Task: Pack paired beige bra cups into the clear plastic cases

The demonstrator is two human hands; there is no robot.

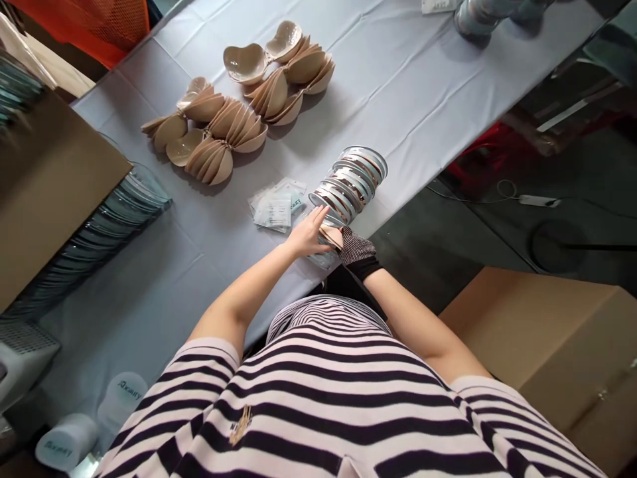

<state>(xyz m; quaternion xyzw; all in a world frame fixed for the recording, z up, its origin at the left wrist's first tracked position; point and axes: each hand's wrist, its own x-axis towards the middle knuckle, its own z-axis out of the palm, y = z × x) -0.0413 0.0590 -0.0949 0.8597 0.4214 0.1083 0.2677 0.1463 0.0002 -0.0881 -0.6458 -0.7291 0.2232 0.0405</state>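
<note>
While the left hand (309, 234) lies spread, the gloved right hand (357, 249) seemingly pinches one beige cup (331, 236) beside one packaged stack (350, 184).

Tilted stack of clear cases (350, 182)

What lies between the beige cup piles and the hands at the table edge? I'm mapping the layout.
In the head view, small clear packets and a leaning stack of clear packaged cups lie on the cloth between the beige cup piles and the hands.

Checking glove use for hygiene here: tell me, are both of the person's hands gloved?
No, only the right hand wears a dotted glove; the left hand is bare.
</note>
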